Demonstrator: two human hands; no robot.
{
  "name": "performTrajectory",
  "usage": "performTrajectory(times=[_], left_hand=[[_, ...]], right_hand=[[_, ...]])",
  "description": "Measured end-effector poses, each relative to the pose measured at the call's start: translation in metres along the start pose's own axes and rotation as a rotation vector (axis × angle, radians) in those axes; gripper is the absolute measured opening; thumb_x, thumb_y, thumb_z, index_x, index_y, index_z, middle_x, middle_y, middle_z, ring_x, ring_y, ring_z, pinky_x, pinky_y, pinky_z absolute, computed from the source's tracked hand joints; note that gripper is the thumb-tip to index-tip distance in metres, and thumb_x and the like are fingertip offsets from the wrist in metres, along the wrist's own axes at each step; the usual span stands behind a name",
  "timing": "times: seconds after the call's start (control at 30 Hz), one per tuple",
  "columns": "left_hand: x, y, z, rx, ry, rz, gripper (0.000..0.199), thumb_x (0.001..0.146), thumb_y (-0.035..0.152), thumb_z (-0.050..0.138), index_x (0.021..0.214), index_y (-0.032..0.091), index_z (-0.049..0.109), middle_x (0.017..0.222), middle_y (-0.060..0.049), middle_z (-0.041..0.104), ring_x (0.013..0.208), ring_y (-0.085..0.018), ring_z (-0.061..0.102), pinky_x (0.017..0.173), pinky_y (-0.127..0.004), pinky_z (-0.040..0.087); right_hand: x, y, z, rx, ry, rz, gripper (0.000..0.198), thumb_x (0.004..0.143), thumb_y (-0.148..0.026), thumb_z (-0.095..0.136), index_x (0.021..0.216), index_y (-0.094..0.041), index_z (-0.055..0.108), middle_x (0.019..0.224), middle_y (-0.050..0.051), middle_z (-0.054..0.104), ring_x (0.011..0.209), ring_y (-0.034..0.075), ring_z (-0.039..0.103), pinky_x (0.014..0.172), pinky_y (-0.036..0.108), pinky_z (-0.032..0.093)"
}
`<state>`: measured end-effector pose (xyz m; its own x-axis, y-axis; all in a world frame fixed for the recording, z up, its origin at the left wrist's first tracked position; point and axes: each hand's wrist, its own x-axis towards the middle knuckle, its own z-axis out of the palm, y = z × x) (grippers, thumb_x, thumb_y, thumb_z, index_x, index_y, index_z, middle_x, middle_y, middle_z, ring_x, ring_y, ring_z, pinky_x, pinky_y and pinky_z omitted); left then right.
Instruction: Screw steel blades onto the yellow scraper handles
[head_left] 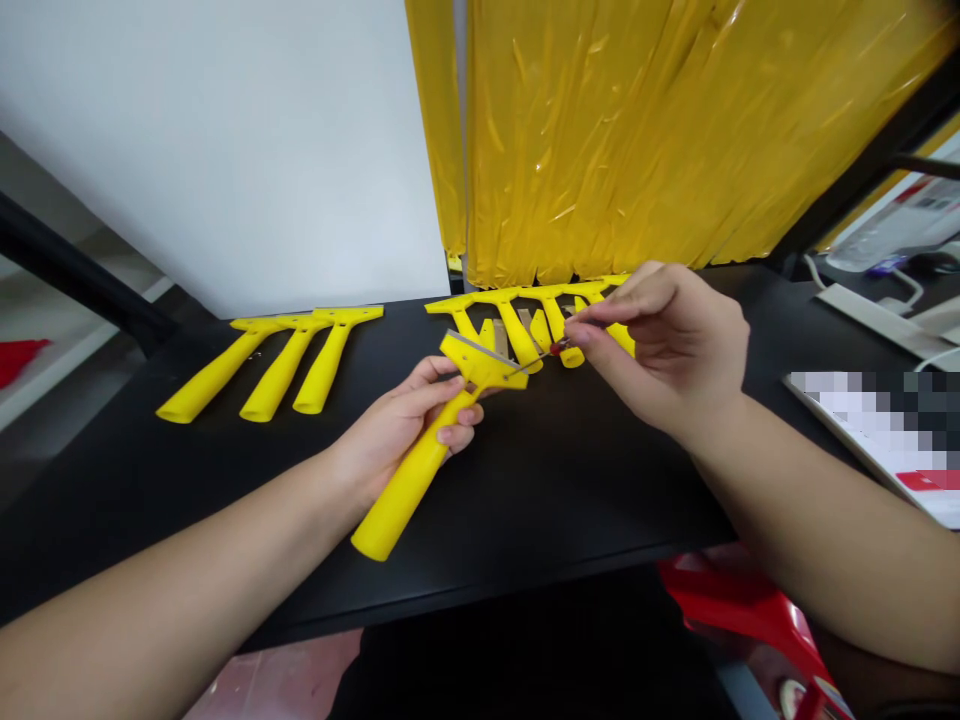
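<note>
My left hand [401, 425] grips the handle of a yellow plastic scraper [431, 450] and holds it tilted above the black table [570, 480]. A thin metal blade [480, 350] sits in the scraper's head. My right hand [664, 345] pinches a small screwdriver [544, 355] with a red grip, and its tip touches the scraper's head. Just behind my hands lie several more yellow scrapers [525, 315], partly hidden by my right hand.
Three yellow scrapers [277, 365] lie side by side at the left of the table. A yellow plastic curtain [637, 140] hangs behind, next to a white panel [225, 150]. A blurred-out screen [885, 420] lies at the right. A red object [742, 610] sits below the table's front edge.
</note>
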<state>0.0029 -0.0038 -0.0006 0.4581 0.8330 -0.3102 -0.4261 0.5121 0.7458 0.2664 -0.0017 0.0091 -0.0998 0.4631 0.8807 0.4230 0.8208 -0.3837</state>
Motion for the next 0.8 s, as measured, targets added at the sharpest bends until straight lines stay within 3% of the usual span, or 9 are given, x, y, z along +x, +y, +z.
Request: performTrajectory(times=[0.23, 0.4, 0.53, 0.73, 0.8], left_hand=[[-0.007, 0.0, 0.0, 0.278, -0.009, 0.586, 0.035, 0.094, 0.016, 0.074, 0.105, 0.028, 0.043, 0.085, 0.004, 0.06, 0.069, -0.014, 0.065, 0.05, -0.018, 0.046], [-0.008, -0.003, -0.004, 0.446, -0.039, 0.764, 0.032, 0.097, 0.019, 0.071, 0.105, 0.029, 0.041, 0.091, 0.006, 0.054, 0.071, -0.013, 0.066, 0.051, -0.022, 0.049], [-0.007, -0.003, -0.007, 0.536, -0.101, 0.861, 0.028, 0.102, 0.019, 0.066, 0.105, 0.029, 0.039, 0.095, 0.006, 0.052, 0.07, -0.011, 0.066, 0.051, -0.022, 0.049], [-0.001, -0.006, -0.013, 0.642, -0.169, 0.906, 0.028, 0.104, 0.024, 0.066, 0.105, 0.029, 0.038, 0.097, 0.005, 0.05, 0.068, -0.009, 0.063, 0.05, -0.021, 0.05], [0.0, -0.004, -0.013, 0.677, -0.16, 0.886, 0.028, 0.103, 0.027, 0.067, 0.106, 0.029, 0.04, 0.099, 0.004, 0.052, 0.067, -0.009, 0.063, 0.05, -0.022, 0.051]], right_hand=[[0.001, -0.007, 0.007, -0.319, -0.278, 0.016, 0.002, 0.104, -0.023, 0.065, 0.106, -0.024, 0.064, 0.094, 0.005, 0.076, 0.082, 0.022, 0.073, 0.073, 0.034, 0.056], [-0.009, -0.009, 0.021, -0.335, -0.38, 0.11, 0.004, 0.106, -0.027, 0.059, 0.106, -0.023, 0.06, 0.097, 0.007, 0.077, 0.076, 0.022, 0.071, 0.068, 0.034, 0.052], [-0.013, -0.009, 0.027, -0.115, -0.326, 0.252, 0.011, 0.106, -0.032, 0.061, 0.098, -0.024, 0.057, 0.086, 0.003, 0.071, 0.064, 0.016, 0.06, 0.061, 0.03, 0.045], [-0.011, -0.004, 0.032, 0.509, -0.32, 0.783, 0.036, 0.1, -0.052, 0.071, 0.089, -0.026, 0.048, 0.065, -0.009, 0.047, 0.045, 0.008, 0.03, 0.045, 0.026, 0.027], [-0.009, 0.002, 0.031, 0.585, -0.353, 0.844, 0.038, 0.098, -0.053, 0.073, 0.09, -0.026, 0.048, 0.064, -0.011, 0.043, 0.045, 0.008, 0.029, 0.044, 0.025, 0.026]])
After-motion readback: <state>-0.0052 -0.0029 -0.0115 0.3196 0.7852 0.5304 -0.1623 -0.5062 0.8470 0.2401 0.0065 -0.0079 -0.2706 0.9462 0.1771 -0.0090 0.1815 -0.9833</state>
